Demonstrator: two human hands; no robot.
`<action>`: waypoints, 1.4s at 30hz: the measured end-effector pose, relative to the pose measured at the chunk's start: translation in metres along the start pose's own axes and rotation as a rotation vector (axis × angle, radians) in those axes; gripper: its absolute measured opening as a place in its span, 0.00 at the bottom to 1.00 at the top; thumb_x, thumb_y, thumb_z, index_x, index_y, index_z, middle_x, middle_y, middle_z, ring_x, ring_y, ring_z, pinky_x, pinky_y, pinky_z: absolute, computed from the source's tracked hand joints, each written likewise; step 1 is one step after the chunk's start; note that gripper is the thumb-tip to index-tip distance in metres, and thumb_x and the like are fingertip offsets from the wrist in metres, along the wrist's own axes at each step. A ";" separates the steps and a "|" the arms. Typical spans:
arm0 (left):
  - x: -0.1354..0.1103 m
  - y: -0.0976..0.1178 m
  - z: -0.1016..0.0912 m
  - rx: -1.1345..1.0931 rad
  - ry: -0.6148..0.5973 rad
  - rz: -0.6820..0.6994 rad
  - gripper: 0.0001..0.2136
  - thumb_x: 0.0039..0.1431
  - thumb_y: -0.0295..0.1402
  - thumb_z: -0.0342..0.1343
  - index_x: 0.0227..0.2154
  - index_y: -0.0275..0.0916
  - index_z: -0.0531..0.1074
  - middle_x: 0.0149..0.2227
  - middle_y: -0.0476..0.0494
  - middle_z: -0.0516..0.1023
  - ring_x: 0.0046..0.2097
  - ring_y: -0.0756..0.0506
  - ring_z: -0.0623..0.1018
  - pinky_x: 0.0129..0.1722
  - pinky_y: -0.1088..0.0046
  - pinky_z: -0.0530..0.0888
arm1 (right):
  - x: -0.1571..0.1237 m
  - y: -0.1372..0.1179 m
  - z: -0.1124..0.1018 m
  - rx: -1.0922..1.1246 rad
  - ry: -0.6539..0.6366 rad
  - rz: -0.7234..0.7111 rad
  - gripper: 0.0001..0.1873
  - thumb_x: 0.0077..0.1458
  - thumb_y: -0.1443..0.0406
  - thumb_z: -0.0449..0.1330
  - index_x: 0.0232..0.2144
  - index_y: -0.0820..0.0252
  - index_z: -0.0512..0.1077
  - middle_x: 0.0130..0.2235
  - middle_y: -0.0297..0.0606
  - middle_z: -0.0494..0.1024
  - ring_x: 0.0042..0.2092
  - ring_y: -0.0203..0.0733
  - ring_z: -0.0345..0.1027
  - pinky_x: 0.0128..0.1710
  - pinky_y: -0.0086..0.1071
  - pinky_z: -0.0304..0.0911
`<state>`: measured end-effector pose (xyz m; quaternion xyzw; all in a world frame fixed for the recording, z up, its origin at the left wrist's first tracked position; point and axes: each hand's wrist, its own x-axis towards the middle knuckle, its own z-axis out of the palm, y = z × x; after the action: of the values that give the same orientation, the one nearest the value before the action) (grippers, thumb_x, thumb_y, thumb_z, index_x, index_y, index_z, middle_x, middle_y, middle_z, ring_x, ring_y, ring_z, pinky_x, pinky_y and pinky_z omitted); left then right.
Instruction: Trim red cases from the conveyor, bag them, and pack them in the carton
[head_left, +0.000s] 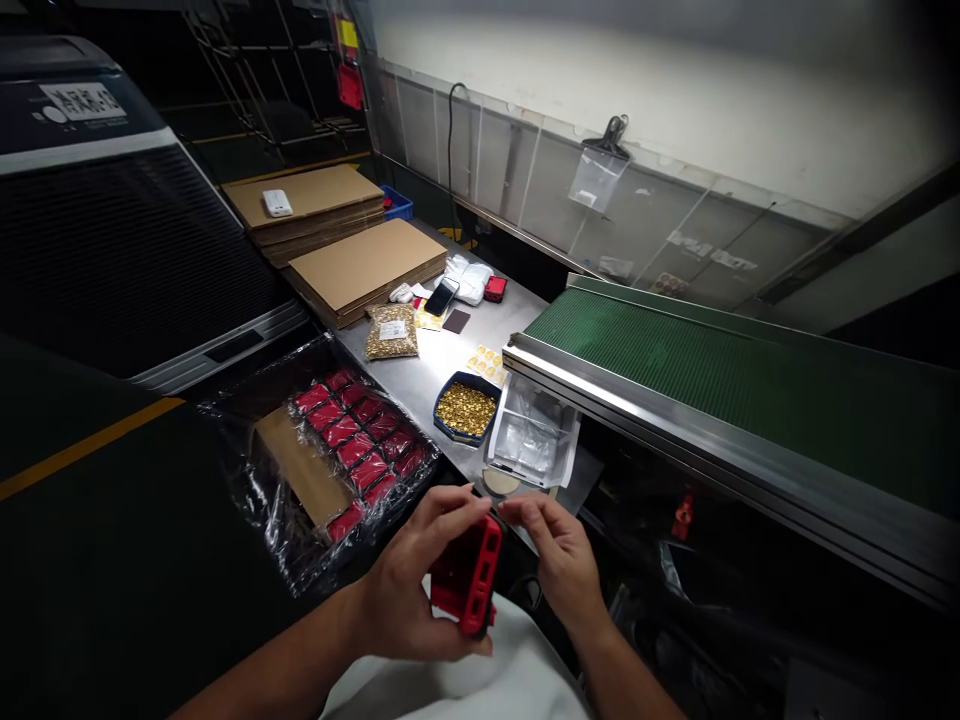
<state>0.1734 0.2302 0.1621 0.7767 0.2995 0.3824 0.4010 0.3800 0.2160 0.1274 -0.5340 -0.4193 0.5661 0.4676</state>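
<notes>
My left hand (409, 590) is wrapped round a red plastic housing (466, 575) held over my lap, thumb and fingers on its edges. My right hand (559, 555) is pinched at the housing's top right corner, its fingertips together on something too small to make out. Just beyond the hands a blue tray of small brass parts (466, 409) sits on the steel table (442, 355), and a white tray of clear bags (534, 435) stands beside it. To the left, a plastic-lined box (330, 450) holds several more red housings in rows.
A green conveyor belt (712, 370) runs along the right. Flat cardboard stacks (360, 265), a bag of brass parts (391, 331), a phone (441, 297), yellow sticker sheets (486, 362) and a white cloth (469, 280) lie further back. A dark machine (112, 220) fills the left.
</notes>
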 end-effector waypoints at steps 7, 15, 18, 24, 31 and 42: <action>-0.013 -0.007 0.017 -0.296 0.057 -0.283 0.43 0.39 0.47 0.70 0.60 0.47 0.61 0.51 0.38 0.59 0.50 0.37 0.68 0.48 0.60 0.72 | -0.020 0.055 -0.031 -0.108 -0.188 0.004 0.40 0.48 0.46 0.64 0.59 0.55 0.61 0.59 0.48 0.66 0.58 0.52 0.62 0.56 0.47 0.62; -0.017 -0.004 0.040 -0.786 0.371 -0.465 0.35 0.47 0.50 0.66 0.58 0.49 0.63 0.55 0.41 0.63 0.51 0.40 0.70 0.50 0.68 0.70 | -0.030 0.015 -0.004 -0.320 -0.251 -0.231 0.53 0.44 0.59 0.70 0.66 0.48 0.45 0.65 0.47 0.56 0.64 0.55 0.55 0.62 0.50 0.57; -0.009 0.004 0.037 -0.968 0.432 -0.549 0.30 0.56 0.49 0.58 0.59 0.45 0.62 0.52 0.39 0.69 0.51 0.40 0.72 0.52 0.66 0.69 | -0.028 0.012 0.004 -0.365 -0.201 -0.324 0.50 0.43 0.65 0.69 0.64 0.50 0.49 0.61 0.47 0.62 0.61 0.54 0.59 0.60 0.47 0.60; 0.003 -0.001 0.032 -1.077 0.566 -0.779 0.10 0.57 0.36 0.57 0.40 0.37 0.73 0.39 0.40 0.78 0.41 0.42 0.78 0.43 0.69 0.73 | -0.028 0.015 0.006 -0.445 -0.233 -0.448 0.46 0.46 0.65 0.67 0.63 0.52 0.50 0.59 0.47 0.63 0.59 0.52 0.60 0.58 0.45 0.61; 0.003 -0.014 0.030 -1.098 0.602 -0.809 0.12 0.63 0.37 0.53 0.29 0.35 0.74 0.35 0.43 0.78 0.41 0.45 0.77 0.47 0.68 0.72 | -0.028 0.013 0.008 -0.176 -0.346 -0.194 0.33 0.52 0.57 0.64 0.58 0.53 0.58 0.54 0.43 0.69 0.52 0.48 0.66 0.52 0.40 0.65; -0.014 -0.020 0.028 -1.610 0.467 -0.931 0.28 0.63 0.55 0.44 0.50 0.37 0.74 0.42 0.37 0.81 0.50 0.36 0.77 0.55 0.52 0.68 | -0.009 0.083 0.005 0.064 -0.264 0.441 0.37 0.59 0.40 0.40 0.30 0.64 0.73 0.25 0.40 0.77 0.27 0.39 0.73 0.30 0.34 0.69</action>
<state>0.1864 0.2185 0.1289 -0.0247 0.2980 0.4210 0.8563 0.3683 0.1895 0.0488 -0.5190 -0.3321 0.7321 0.2906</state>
